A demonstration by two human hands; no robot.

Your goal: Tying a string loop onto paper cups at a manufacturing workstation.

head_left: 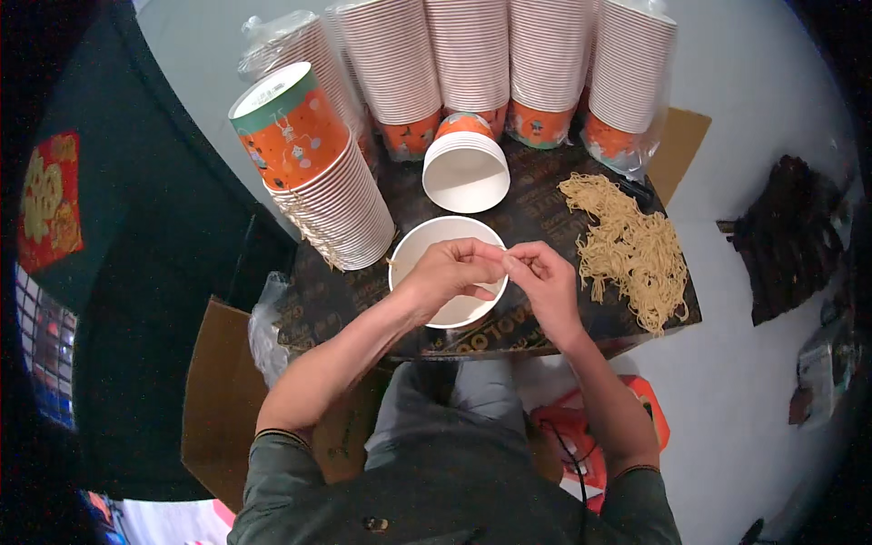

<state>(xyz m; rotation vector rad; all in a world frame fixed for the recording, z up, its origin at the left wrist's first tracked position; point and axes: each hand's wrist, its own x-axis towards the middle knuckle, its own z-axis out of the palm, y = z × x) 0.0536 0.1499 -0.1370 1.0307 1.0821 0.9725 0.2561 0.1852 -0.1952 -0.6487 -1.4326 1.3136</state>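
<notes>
A white paper tub (420, 243) stands upright on the dark table, its open mouth facing up. Above that mouth, my left hand (456, 274) and my right hand (547, 283) meet at their fingertips. Both are closed in a pinch, thumb against forefinger; whatever is between them is too small to make out. A bit of tan strand shows at the tub's left rim. To the right of my right hand lies a loose heap of tan loops (636, 250), like string or rubber bands. Behind the tub, a short nested stack of tubs (468, 174) rests on its side.
At the left leans a tall stack of upturned orange-and-white tubs (313, 173), tan strands hanging along its side. Several plastic-wrapped tub stacks (468, 59) line the table's back edge. An open cardboard box (213, 400) sits below left, near a clear plastic bag (268, 331).
</notes>
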